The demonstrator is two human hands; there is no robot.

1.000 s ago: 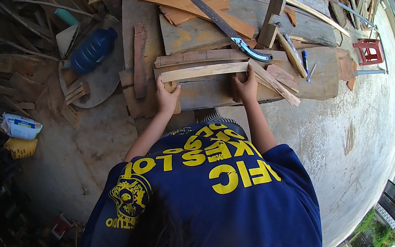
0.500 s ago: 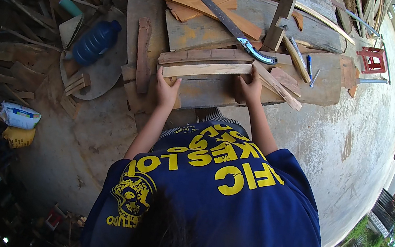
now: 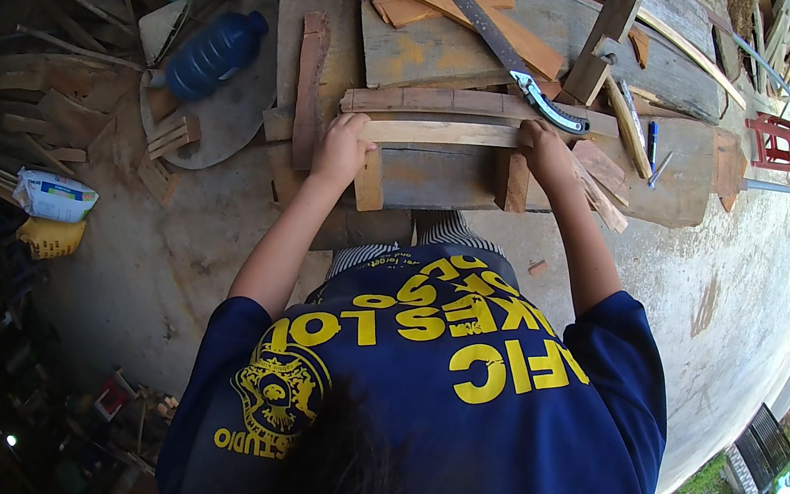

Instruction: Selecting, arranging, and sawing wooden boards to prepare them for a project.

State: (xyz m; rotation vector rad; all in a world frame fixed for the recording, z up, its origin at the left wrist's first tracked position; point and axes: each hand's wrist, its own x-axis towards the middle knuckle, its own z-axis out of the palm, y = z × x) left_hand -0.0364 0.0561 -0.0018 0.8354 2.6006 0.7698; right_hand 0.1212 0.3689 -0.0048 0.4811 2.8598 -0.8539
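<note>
A pale wooden strip (image 3: 443, 134) lies crosswise in front of me on the wooden bench. My left hand (image 3: 339, 150) is closed over its left end, with the fingers curled. At the other end my right hand (image 3: 547, 155) grips the strip; its fingertips are partly hidden. Below the strip, a light wood block (image 3: 370, 183) juts toward me beside my left hand, and a darker block (image 3: 512, 185) juts out near my right. Just behind the strip is a longer brown wooden piece (image 3: 435, 105), roughly parallel to it.
Beyond lies a folding saw (image 3: 546, 105) with a blue-black handle. A wooden mallet-like piece (image 3: 603, 49), a blue pen (image 3: 652, 140) and offcuts are on the bench (image 3: 446, 173). Left on the floor is a blue water jug (image 3: 217, 55); at far right stands a red stool (image 3: 773, 142).
My hands have shifted from holding the strip's ends with thumbs spread to closing over the ends from above. The blocks beneath now show more fully. The whole view has shifted slightly.
</note>
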